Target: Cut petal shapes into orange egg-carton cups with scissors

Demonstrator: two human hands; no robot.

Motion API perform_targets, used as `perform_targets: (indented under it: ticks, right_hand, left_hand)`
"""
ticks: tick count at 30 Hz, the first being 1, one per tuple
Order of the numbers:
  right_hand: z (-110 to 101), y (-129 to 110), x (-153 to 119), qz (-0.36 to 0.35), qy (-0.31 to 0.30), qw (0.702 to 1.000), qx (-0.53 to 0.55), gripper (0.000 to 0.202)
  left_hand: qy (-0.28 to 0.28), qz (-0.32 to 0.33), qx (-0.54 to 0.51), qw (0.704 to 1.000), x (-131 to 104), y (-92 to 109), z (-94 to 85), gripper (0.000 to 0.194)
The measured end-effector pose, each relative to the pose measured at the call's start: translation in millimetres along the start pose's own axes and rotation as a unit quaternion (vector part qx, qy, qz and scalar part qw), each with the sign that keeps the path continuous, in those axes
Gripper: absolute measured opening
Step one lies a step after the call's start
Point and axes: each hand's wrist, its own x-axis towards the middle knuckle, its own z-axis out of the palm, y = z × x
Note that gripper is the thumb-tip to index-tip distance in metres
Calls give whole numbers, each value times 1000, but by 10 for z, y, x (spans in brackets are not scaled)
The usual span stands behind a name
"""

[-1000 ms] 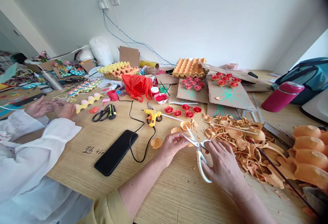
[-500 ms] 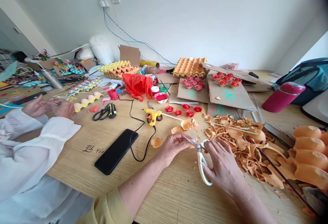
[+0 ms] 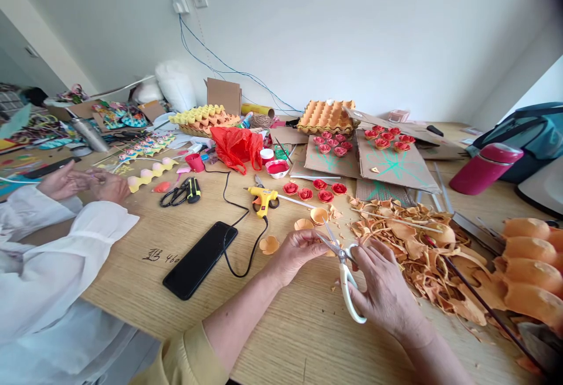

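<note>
White-handled scissors [image 3: 349,291] are in my right hand [image 3: 384,285], its fingers in the handles and the blades apart, pointing up and left. My left hand [image 3: 299,253] is pinched at the blade tips; whatever small piece it grips is mostly hidden. Just beyond my fingers lie orange carton cups [image 3: 319,216] and, to the left, a flat petal-shaped piece [image 3: 269,245]. Orange scraps [image 3: 422,256] are heaped to the right of my right hand. Red paper roses [image 3: 305,194] sit on the table behind the cups.
At the left, a person in white sleeves [image 3: 101,232] works with both hands. A black phone [image 3: 200,260], a yellow glue gun [image 3: 263,198] with its cable, and a red bag [image 3: 237,147] lie on the table. A pink bottle [image 3: 486,168] and egg cartons [image 3: 534,256] are at the right.
The scissors' handles have shifted very slightly down and right, with the blades still apart. My left hand is almost unmoved.
</note>
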Motion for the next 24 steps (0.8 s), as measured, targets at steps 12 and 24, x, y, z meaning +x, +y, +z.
perform_targets:
  ticks: [12,24]
  right_hand:
    - [-23,-4,4,-13,0,1000,28,21]
    - [-35,10,-3,-30,-23,998,55,21]
  left_hand:
    - [-56,30,58,996,0,163,-26,13]
    - [-45,60,164,984,-4,217,-89,10]
